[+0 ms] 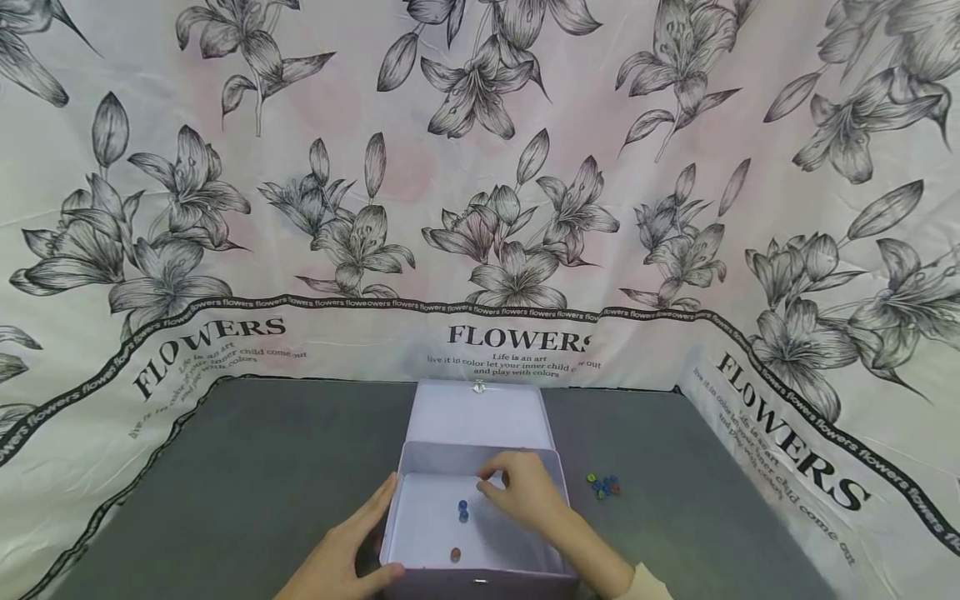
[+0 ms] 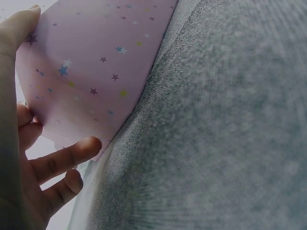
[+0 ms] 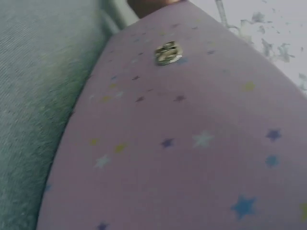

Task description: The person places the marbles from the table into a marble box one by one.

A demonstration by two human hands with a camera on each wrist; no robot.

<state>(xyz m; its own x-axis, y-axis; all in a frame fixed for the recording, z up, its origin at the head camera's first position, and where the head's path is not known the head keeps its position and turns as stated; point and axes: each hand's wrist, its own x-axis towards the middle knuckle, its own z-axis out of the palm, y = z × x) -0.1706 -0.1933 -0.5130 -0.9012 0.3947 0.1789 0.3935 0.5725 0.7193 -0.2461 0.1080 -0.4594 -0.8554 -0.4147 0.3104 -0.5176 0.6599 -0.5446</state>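
A pale box point(image 1: 420, 542) with its lid point(image 1: 480, 417) tipped back stands in front of me. Its outside is pink with coloured stars, as the box wall point(image 2: 96, 62) in the left wrist view shows. My left hand point(image 1: 345, 542) rests against the left side, fingers straight along the wall and thumb at the front corner. Over the inside hovers my right hand point(image 1: 525, 492), thumb and index fingertips close together; I cannot tell whether something small sits between them. On the box floor lie two blue beads point(image 1: 462, 511) and a reddish bead point(image 1: 455, 554).
A small cluster of blue, green and reddish beads point(image 1: 602, 486) lies on the grey tabletop point(image 1: 675, 533) right of the box. A metal clasp point(image 3: 168, 52) sticks out from the box front. Flower-printed cloth point(image 1: 517, 250) hangs behind and along both sides.
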